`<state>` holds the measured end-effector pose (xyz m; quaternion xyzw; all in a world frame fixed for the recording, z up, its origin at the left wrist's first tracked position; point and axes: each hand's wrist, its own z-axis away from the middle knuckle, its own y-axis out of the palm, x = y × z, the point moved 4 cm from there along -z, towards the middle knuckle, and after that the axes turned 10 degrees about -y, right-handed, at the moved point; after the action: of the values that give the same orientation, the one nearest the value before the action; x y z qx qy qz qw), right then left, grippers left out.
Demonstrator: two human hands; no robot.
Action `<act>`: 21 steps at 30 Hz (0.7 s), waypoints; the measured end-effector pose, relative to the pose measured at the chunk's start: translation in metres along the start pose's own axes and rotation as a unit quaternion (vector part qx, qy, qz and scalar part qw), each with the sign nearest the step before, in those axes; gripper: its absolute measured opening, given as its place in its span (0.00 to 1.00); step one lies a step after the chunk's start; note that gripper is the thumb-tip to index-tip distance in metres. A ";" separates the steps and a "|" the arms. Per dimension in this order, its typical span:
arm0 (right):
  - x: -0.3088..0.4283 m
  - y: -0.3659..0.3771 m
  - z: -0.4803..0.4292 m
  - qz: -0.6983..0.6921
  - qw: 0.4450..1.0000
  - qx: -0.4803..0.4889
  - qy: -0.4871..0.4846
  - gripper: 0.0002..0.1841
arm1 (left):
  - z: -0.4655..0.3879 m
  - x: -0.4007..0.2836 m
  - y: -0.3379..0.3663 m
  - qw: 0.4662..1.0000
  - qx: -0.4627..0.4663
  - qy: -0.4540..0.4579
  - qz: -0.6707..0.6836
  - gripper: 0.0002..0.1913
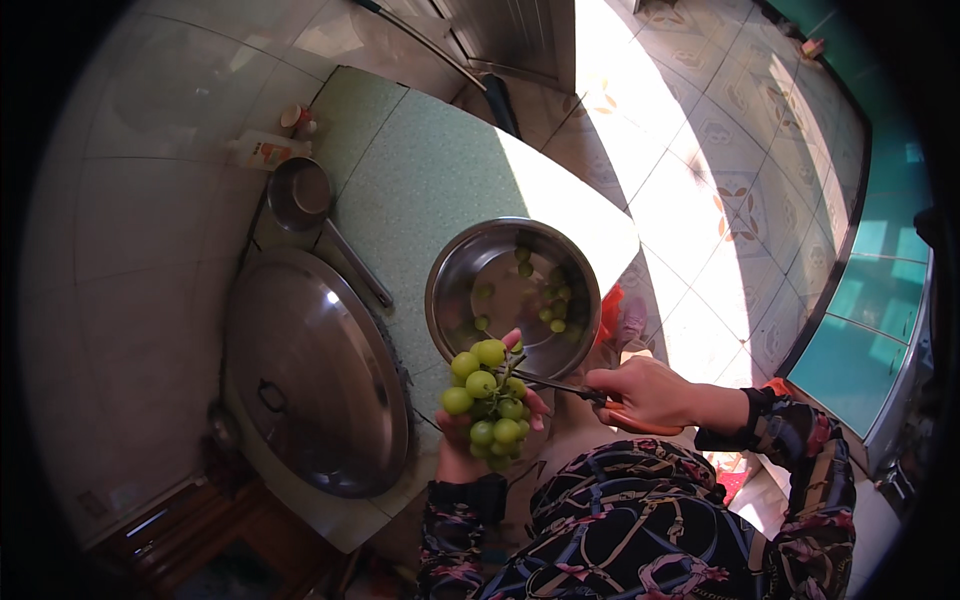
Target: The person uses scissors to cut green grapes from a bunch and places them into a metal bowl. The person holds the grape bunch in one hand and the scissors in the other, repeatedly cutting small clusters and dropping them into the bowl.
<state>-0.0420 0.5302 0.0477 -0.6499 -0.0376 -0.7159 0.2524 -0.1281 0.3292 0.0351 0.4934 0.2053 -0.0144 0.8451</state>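
A bunch of green grapes rests in my left hand, which is partly hidden beneath it. My right hand grips a pair of scissors by the orange handles. The dark blades reach left to the stems of the bunch; their tips are hard to make out among the grapes. Just beyond both hands stands a round stainless steel basin. Several loose green grapes lie inside it, mostly toward its right side.
A large domed metal lid covers the counter's left part. Behind it lies a long-handled metal ladle, near a printed packet and a small red-and-white cup by the wall. Sunlight crosses the speckled green countertop's right edge.
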 end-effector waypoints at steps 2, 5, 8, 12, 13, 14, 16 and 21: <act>-0.001 0.001 -0.001 -0.001 1.000 -0.003 0.001 0.14 | -0.001 0.002 0.002 1.000 -0.002 -0.003 0.005 0.73; -0.001 0.002 -0.001 -0.003 1.000 -0.006 -0.001 0.15 | -0.002 0.004 0.003 1.000 -0.001 -0.007 0.008 0.74; 0.000 0.003 -0.001 -0.009 1.000 -0.013 -0.005 0.15 | -0.003 0.005 0.002 1.000 0.005 -0.013 0.005 0.74; -0.002 0.004 0.000 -0.020 1.000 -0.012 0.002 0.15 | -0.004 0.007 0.003 1.000 0.023 -0.011 0.009 0.73; -0.003 0.006 0.000 -0.025 1.000 -0.004 0.014 0.16 | -0.004 0.007 0.003 1.000 0.024 -0.010 0.014 0.73; -0.003 0.005 0.001 -0.020 1.000 -0.013 0.004 0.15 | -0.004 0.007 0.003 0.999 0.030 -0.007 0.012 0.73; -0.004 0.006 0.001 -0.021 1.000 -0.011 0.014 0.15 | -0.004 0.008 0.003 0.999 0.036 -0.004 0.014 0.73; -0.003 0.005 0.000 0.027 0.999 -0.042 -0.020 0.13 | -0.004 0.010 0.000 0.999 0.040 -0.002 0.022 0.74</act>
<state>-0.0396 0.5271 0.0437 -0.6750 0.0049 -0.6966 0.2431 -0.1207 0.3346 0.0300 0.5307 0.1920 -0.0052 0.8255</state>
